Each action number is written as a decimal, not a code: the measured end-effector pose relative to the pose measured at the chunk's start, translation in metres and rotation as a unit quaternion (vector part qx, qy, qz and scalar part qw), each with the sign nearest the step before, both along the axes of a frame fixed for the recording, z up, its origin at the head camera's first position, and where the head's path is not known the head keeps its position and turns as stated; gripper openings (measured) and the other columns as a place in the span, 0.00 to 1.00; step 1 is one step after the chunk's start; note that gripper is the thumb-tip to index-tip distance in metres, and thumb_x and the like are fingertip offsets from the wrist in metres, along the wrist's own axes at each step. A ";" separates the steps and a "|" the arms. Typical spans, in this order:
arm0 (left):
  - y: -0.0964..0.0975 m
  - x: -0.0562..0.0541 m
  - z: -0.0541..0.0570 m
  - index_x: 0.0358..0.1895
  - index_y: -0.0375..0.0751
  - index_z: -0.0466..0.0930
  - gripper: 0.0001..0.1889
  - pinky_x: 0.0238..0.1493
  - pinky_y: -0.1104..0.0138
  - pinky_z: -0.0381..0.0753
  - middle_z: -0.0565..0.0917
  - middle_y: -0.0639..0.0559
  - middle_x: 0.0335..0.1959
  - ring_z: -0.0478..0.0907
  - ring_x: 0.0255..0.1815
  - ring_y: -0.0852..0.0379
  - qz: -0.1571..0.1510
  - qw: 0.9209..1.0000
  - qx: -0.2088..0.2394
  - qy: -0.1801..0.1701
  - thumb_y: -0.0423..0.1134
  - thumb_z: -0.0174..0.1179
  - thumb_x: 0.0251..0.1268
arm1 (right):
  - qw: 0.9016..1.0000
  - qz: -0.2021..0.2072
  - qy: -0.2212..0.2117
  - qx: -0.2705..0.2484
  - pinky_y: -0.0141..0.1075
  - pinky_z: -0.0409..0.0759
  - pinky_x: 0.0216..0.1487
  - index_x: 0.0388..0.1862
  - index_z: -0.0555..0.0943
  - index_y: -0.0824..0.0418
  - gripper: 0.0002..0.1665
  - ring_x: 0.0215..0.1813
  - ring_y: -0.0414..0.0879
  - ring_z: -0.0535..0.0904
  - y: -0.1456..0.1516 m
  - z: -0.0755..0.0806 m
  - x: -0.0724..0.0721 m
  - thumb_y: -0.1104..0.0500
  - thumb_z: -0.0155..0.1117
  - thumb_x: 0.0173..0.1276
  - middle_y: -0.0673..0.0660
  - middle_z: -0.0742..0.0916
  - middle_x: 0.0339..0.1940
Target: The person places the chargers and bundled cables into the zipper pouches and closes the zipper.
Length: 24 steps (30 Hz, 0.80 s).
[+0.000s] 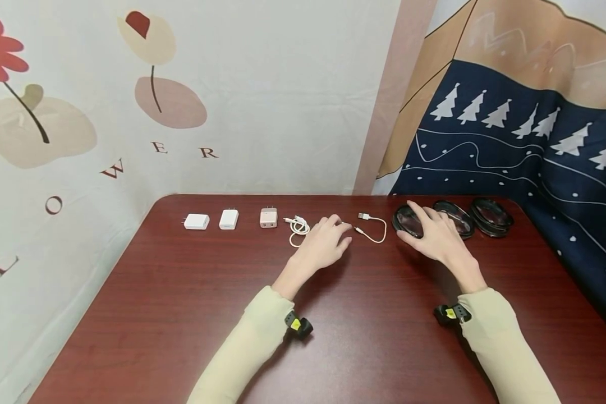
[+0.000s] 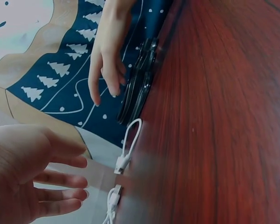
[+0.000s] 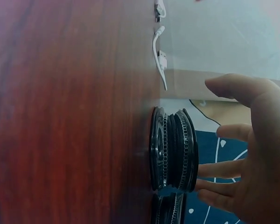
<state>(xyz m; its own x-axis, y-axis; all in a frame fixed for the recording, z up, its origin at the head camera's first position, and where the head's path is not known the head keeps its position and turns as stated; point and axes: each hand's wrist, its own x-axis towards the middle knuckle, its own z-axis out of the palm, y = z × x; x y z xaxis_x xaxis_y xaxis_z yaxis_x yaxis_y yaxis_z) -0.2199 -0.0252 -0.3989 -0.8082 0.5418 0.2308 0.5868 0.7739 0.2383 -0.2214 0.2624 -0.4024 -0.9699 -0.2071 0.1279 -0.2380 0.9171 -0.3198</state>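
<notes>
My left hand hovers over the back middle of the table, fingers spread and holding nothing. Just to its left lies a bundled white charging cable, partly covered by the hand. To its right a short white USB cable forms a loose loop. My right hand reaches over the leftmost of three round black spool-like things, thumb and fingers apart. In the right wrist view its fingertips are right at the rim of that spool. The middle black spool is partly hidden behind the hand.
Two white charger plugs and a pinkish two-port charger stand along the back left of the reddish-brown table. The third black spool sits near the back right corner. Printed curtains hang directly behind the table.
</notes>
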 end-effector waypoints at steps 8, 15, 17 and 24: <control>0.024 -0.008 -0.003 0.60 0.44 0.83 0.16 0.53 0.59 0.79 0.80 0.48 0.54 0.78 0.52 0.47 -0.007 1.000 -0.024 0.000 0.40 0.59 0.73 | 0.999 -0.009 -0.037 -0.003 0.74 0.55 0.66 0.80 0.56 0.58 0.50 0.69 0.78 0.58 0.003 0.000 -0.005 0.36 0.61 0.69 0.79 0.66 0.70; 0.043 -0.014 -0.009 0.57 0.46 0.85 0.14 0.57 0.61 0.77 0.81 0.50 0.56 0.79 0.53 0.48 -0.019 0.999 -0.034 -0.004 0.36 0.59 0.72 | 0.998 -0.015 -0.058 -0.002 0.74 0.59 0.64 0.80 0.56 0.58 0.51 0.70 0.78 0.57 0.005 0.001 -0.008 0.37 0.64 0.68 0.79 0.66 0.69; 0.047 -0.015 -0.011 0.57 0.46 0.85 0.14 0.57 0.61 0.77 0.80 0.50 0.58 0.79 0.53 0.47 -0.016 0.999 -0.035 -0.009 0.35 0.59 0.72 | 0.998 -0.015 -0.060 -0.002 0.73 0.61 0.64 0.80 0.57 0.58 0.51 0.69 0.77 0.58 0.005 0.002 -0.008 0.38 0.65 0.68 0.79 0.66 0.68; 0.059 -0.019 -0.018 0.58 0.49 0.86 0.16 0.55 0.61 0.79 0.80 0.51 0.59 0.79 0.54 0.48 -0.009 0.998 -0.053 -0.030 0.34 0.60 0.70 | 0.997 -0.018 -0.074 -0.008 0.71 0.65 0.62 0.80 0.57 0.60 0.53 0.67 0.74 0.63 0.004 0.002 -0.010 0.36 0.66 0.66 0.79 0.67 0.66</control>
